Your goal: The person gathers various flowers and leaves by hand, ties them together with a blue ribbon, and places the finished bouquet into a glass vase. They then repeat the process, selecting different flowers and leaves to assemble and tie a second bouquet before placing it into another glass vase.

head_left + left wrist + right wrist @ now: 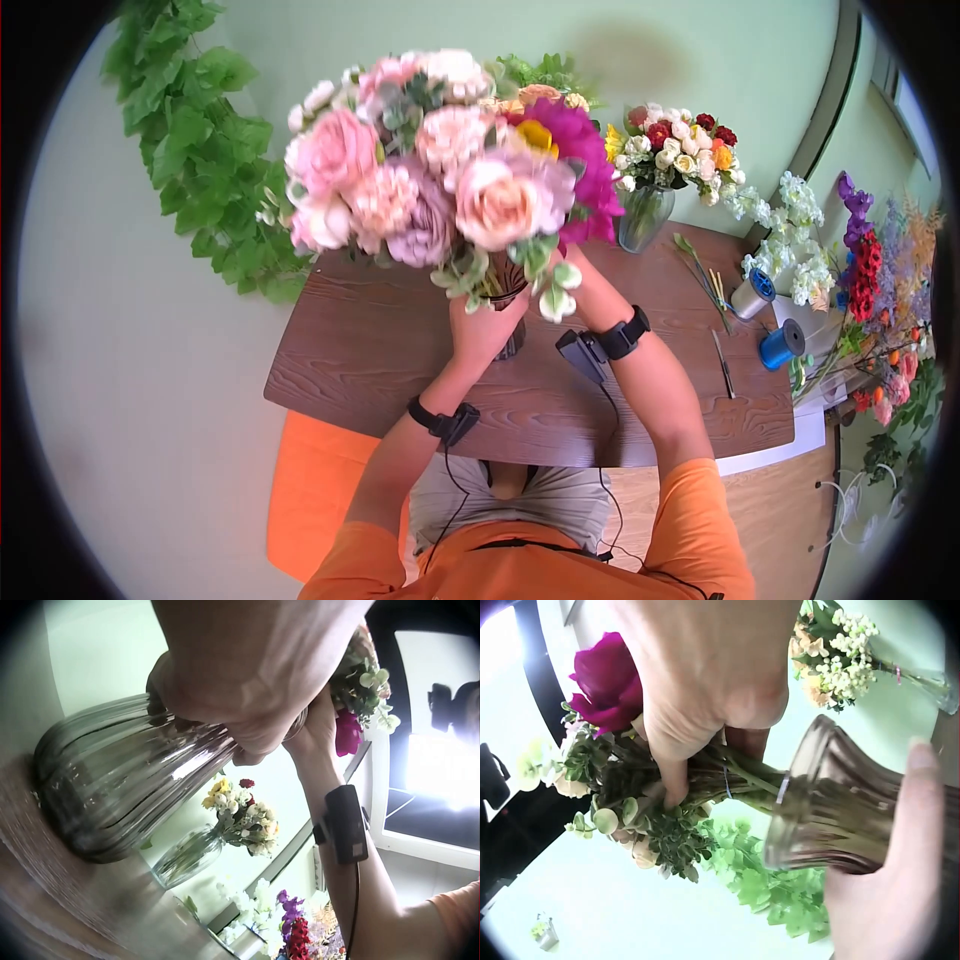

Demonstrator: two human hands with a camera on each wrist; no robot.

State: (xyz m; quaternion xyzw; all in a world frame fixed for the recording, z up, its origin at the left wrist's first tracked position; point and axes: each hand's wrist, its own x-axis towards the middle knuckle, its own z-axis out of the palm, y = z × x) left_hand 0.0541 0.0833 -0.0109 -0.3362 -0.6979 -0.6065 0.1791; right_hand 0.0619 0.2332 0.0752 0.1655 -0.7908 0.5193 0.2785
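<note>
My left hand (485,330) grips the ribbed glass vase (112,772) around its narrow upper part, and the vase's base is at the tabletop in the left wrist view. In the right wrist view, my right hand (712,682) holds the bouquet (615,769) by its stems just under the flower heads. The tied stems (742,782) run through the vase's mouth into the glass. Pink, cream and lilac blooms (430,180) and a magenta flower (595,180) hide much of both hands in the head view.
Behind the bouquet stands a second vase (645,220) of red, white and yellow flowers. At the right of the table (350,350) are a blue spool (783,345), another spool (752,295) and loose stems (700,265). More flowers (865,270) stand beyond. Green leaves (200,150) hang at left.
</note>
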